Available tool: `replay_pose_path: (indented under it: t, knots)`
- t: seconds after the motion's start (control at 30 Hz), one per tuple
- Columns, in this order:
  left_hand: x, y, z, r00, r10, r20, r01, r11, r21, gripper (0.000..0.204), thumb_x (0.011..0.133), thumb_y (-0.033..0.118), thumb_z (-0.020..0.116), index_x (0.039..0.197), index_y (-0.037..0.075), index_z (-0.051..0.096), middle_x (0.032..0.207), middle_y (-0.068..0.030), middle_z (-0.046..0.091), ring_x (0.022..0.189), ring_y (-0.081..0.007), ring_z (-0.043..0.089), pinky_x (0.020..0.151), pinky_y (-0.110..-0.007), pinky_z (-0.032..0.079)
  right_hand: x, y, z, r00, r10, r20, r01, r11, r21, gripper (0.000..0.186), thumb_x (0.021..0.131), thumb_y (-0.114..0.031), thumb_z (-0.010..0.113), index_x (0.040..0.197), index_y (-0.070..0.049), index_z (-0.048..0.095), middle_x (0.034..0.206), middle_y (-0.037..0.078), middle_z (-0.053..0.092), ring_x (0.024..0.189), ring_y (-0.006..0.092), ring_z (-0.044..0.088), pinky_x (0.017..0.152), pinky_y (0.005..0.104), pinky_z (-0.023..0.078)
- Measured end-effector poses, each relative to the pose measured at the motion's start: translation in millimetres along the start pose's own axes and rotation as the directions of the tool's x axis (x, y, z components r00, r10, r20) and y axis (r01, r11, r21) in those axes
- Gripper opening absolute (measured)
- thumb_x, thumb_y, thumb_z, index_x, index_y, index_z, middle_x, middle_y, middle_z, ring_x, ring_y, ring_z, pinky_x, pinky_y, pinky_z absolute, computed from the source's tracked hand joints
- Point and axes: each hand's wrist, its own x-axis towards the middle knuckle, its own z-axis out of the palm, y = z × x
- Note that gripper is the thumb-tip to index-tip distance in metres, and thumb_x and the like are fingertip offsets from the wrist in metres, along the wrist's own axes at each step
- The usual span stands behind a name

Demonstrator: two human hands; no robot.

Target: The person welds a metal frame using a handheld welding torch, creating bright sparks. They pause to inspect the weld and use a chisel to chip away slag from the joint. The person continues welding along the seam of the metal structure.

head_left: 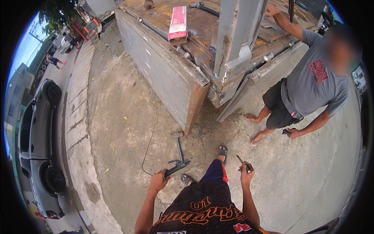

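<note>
In my left hand is a dark welding electrode holder, gripped by its handle, its jaw end pointing away to the right. No rod shows in its jaws. A thin cable runs from near that hand across the concrete. Just beyond the holder lies a hammer on the ground, partly hidden by it. My right hand is closed around a short, thin, dark stick-like piece that slants up to the left; its exact kind is unclear. Both hands are low, on either side of my legs.
Ahead stands a rusty metal truck bed with hanging grey side panels and an upright steel post. A pink-and-white box and another hammer lie on it. A co-worker stands right, one hand at the post. A grey pickup is parked left.
</note>
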Motion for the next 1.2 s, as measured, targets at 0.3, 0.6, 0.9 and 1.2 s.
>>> replay_pose_path:
  t: [0.3,0.6,0.9,1.2]
  knots:
    - [-38.6,-86.5,-76.5,0.947,-0.159,-0.279,0.089,0.964,-0.249,0.042,0.092,0.035,0.068,0.115,0.0,0.064,0.081,-0.0214,0.066,0.075,-0.0384,0.065,0.069,-0.045,0.049,-32.1,-208.1,147.4,0.847,-0.51,0.15,0.522,0.851,-0.054,0.015,0.094,-0.01,0.067,0.102,0.002,0.066,0.081,0.007,0.067,0.069,0.0067,0.057,0.063,0.022,0.047]
    - [91.1,-245.3,-173.8,0.923,-0.194,-0.334,0.049,0.916,-0.397,0.041,0.098,0.036,0.063,0.099,-0.004,0.06,0.066,-0.0057,0.05,0.06,-0.0155,0.042,0.055,-0.034,0.036,8.3,-317.7,276.5,0.509,-0.84,-0.188,0.815,0.541,-0.207,0.02,0.088,-0.005,0.076,0.103,0.003,0.066,0.082,0.008,0.07,0.069,0.007,0.061,0.062,0.0205,0.048]
    - [233.2,-445.9,-250.6,0.942,-0.308,-0.137,0.243,0.902,-0.356,0.038,0.097,0.04,0.064,0.087,0.004,0.056,0.061,0.0024,0.045,0.047,-0.0083,0.04,0.042,-0.027,0.033,86.4,-368.8,368.0,0.119,-0.857,-0.502,0.661,0.445,-0.603,0.022,0.095,-0.013,0.07,0.105,0.004,0.059,0.093,0.01,0.064,0.072,0.01,0.062,0.063,0.0229,0.05]
    - [354.9,-539.6,-338.4,0.941,-0.304,0.148,0.322,0.94,-0.112,0.044,0.094,0.042,0.067,0.087,-0.001,0.058,0.065,-0.0059,0.053,0.055,-0.0187,0.051,0.053,-0.038,0.042,107.6,-433.9,387.8,0.251,-0.866,-0.431,0.303,0.494,-0.815,0.028,0.103,-0.025,0.06,0.096,0.001,0.054,0.07,0.004,0.059,0.06,0.0076,0.05,0.057,0.0229,0.042]
